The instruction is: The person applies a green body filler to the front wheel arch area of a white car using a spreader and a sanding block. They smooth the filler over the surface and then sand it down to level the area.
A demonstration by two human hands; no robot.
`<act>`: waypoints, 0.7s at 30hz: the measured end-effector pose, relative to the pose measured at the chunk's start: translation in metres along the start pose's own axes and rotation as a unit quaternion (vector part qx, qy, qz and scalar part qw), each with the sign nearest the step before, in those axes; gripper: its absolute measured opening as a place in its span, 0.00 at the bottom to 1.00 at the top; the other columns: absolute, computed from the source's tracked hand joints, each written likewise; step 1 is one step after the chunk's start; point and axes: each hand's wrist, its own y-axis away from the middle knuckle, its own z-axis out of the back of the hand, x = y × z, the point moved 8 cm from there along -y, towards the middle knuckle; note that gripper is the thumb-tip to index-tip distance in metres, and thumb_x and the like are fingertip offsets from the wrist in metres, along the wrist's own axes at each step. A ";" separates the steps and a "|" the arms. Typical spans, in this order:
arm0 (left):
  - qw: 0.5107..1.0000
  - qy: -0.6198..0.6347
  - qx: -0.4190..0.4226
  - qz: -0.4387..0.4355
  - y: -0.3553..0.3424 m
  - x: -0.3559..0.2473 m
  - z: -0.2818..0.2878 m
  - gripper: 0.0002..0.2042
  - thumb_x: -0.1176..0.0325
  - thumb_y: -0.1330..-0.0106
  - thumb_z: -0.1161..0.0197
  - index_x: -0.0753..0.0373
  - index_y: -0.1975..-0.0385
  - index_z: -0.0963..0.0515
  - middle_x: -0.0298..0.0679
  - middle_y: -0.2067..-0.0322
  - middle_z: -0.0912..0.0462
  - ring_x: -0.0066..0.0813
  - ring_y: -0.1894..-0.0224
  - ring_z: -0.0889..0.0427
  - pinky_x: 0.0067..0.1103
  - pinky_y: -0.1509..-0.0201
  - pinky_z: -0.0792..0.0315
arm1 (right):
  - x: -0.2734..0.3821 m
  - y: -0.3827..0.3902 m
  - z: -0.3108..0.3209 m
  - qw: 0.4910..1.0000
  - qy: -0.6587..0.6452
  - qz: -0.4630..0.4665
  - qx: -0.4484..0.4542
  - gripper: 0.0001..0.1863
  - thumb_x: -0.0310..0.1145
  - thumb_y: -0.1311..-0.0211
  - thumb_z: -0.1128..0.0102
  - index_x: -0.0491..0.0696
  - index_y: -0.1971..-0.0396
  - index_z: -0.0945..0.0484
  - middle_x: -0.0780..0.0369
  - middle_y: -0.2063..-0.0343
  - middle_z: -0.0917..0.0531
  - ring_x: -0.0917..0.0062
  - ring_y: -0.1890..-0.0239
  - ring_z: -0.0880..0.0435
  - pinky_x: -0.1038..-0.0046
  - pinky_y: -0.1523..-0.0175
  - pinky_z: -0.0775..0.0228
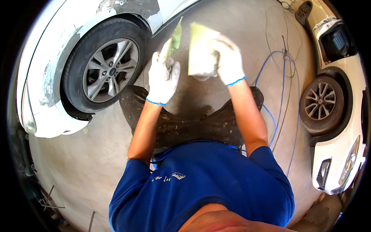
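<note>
Both my hands wear white gloves with blue cuffs and are raised over my knees. My left hand (163, 81) is closed round a putty knife (167, 48), held upright, with light green paste on its blade. To its right, my right hand (228, 60) grips a flat, pale yellow-green board (198, 48); motion smears it, so its exact kind is unclear. The two held things are apart. Under the board's lower edge shows part of a round whitish object (201, 77), mostly hidden.
Close on my left stands a white car (42, 77) with grey patches on its fender and a wheel (110, 71). Blue hose (284, 92) and thin cables lie on the concrete floor (85, 166) to my right. Beyond them is another white car (336, 149).
</note>
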 end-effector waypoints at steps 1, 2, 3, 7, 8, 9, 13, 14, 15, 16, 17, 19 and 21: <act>0.998 -0.050 -0.013 -0.031 -0.004 -0.006 0.000 0.37 0.70 0.43 0.32 0.54 0.30 0.36 0.44 0.66 0.31 0.39 0.66 0.27 0.29 0.60 0.28 | 0.001 0.004 0.000 1.000 -0.004 0.003 -0.008 0.17 0.29 0.38 0.40 0.38 0.51 0.23 0.54 0.61 0.16 0.71 0.62 0.15 0.71 0.56 0.19; 0.993 -0.098 -0.027 -0.063 -0.006 -0.013 0.000 0.37 0.71 0.44 0.32 0.54 0.30 0.35 0.43 0.68 0.32 0.39 0.68 0.28 0.30 0.63 0.30 | -0.019 0.008 -0.005 0.998 -0.030 -0.042 -0.043 0.10 0.27 0.38 0.42 0.39 0.59 0.21 0.56 0.69 0.17 0.72 0.70 0.16 0.72 0.65 0.19; 0.983 -0.151 -0.044 -0.099 -0.008 -0.022 -0.002 0.37 0.73 0.46 0.33 0.55 0.31 0.33 0.43 0.71 0.33 0.39 0.70 0.29 0.31 0.66 0.32 | -0.020 0.006 -0.008 0.998 -0.049 -0.042 -0.023 0.12 0.27 0.38 0.42 0.38 0.57 0.22 0.55 0.67 0.16 0.71 0.68 0.15 0.72 0.62 0.19; 0.969 -0.232 -0.026 -0.085 0.003 -0.015 -0.012 0.38 0.81 0.46 0.40 0.54 0.30 0.34 0.44 0.70 0.33 0.42 0.70 0.28 0.32 0.65 0.31 | -0.014 0.002 -0.011 0.994 -0.099 -0.018 0.032 0.20 0.28 0.38 0.43 0.35 0.48 0.25 0.54 0.57 0.16 0.70 0.58 0.15 0.70 0.51 0.20; 0.967 -0.245 -0.023 -0.073 0.008 -0.005 -0.015 0.38 0.82 0.47 0.42 0.54 0.30 0.34 0.45 0.70 0.32 0.43 0.70 0.28 0.32 0.65 0.30 | -0.009 0.001 -0.012 0.994 -0.102 -0.006 0.039 0.21 0.28 0.38 0.43 0.34 0.46 0.26 0.53 0.55 0.17 0.69 0.55 0.15 0.70 0.49 0.21; 0.967 -0.244 -0.020 -0.063 0.013 0.000 -0.018 0.39 0.83 0.47 0.42 0.53 0.30 0.35 0.45 0.70 0.32 0.43 0.70 0.28 0.33 0.65 0.30 | -0.007 0.000 -0.011 0.993 -0.112 0.000 0.038 0.21 0.28 0.37 0.43 0.34 0.46 0.26 0.53 0.55 0.17 0.69 0.54 0.16 0.69 0.47 0.21; 0.971 -0.233 0.051 -0.015 0.028 0.027 -0.028 0.38 0.84 0.45 0.43 0.54 0.30 0.36 0.47 0.68 0.30 0.44 0.69 0.26 0.33 0.63 0.27 | 0.015 0.005 -0.015 0.991 -0.127 0.049 0.004 0.20 0.27 0.38 0.43 0.35 0.47 0.26 0.55 0.55 0.17 0.70 0.54 0.16 0.70 0.47 0.22; 0.970 -0.228 0.083 0.002 0.033 0.036 -0.029 0.37 0.84 0.44 0.44 0.54 0.30 0.36 0.48 0.67 0.29 0.44 0.69 0.24 0.33 0.62 0.27 | 0.023 0.004 -0.013 0.988 -0.131 0.076 -0.011 0.18 0.25 0.39 0.43 0.36 0.49 0.25 0.55 0.57 0.17 0.70 0.56 0.16 0.69 0.49 0.22; 0.969 -0.219 0.113 0.020 0.038 0.039 -0.033 0.36 0.84 0.43 0.44 0.55 0.31 0.36 0.49 0.66 0.28 0.44 0.68 0.23 0.32 0.62 0.26 | 0.033 0.004 -0.008 0.986 -0.130 0.101 -0.027 0.16 0.24 0.39 0.42 0.36 0.51 0.23 0.56 0.59 0.16 0.71 0.57 0.16 0.69 0.50 0.21; 0.991 -0.106 0.078 0.024 0.040 0.033 -0.026 0.28 0.81 0.40 0.42 0.60 0.37 0.32 0.45 0.67 0.24 0.37 0.69 0.21 0.29 0.64 0.25 | 0.047 0.009 -0.006 0.985 -0.098 0.141 -0.032 0.16 0.22 0.39 0.42 0.36 0.51 0.23 0.57 0.58 0.16 0.72 0.56 0.17 0.71 0.49 0.23; 0.971 0.105 0.079 0.200 0.048 0.061 -0.028 0.22 0.77 0.38 0.36 0.64 0.43 0.30 0.38 0.69 0.23 0.24 0.72 0.24 0.23 0.67 0.27 | 0.065 0.016 0.001 0.970 -0.032 0.230 -0.071 0.19 0.22 0.37 0.42 0.36 0.46 0.26 0.57 0.52 0.18 0.72 0.52 0.18 0.71 0.47 0.24; 0.927 0.267 0.019 0.262 0.034 0.020 -0.015 0.20 0.73 0.37 0.32 0.66 0.47 0.28 0.31 0.72 0.24 0.14 0.73 0.27 0.17 0.71 0.30 | 0.086 0.025 0.020 0.942 0.062 0.280 -0.172 0.17 0.20 0.35 0.43 0.36 0.46 0.25 0.58 0.52 0.18 0.72 0.51 0.18 0.71 0.44 0.26; 0.888 0.288 0.097 0.345 0.039 0.022 -0.018 0.19 0.71 0.38 0.30 0.64 0.49 0.25 0.29 0.71 0.22 0.12 0.76 0.30 0.14 0.74 0.34 | 0.093 0.024 0.005 0.948 0.053 0.291 -0.116 0.16 0.21 0.34 0.44 0.36 0.47 0.25 0.58 0.52 0.18 0.74 0.50 0.19 0.73 0.43 0.27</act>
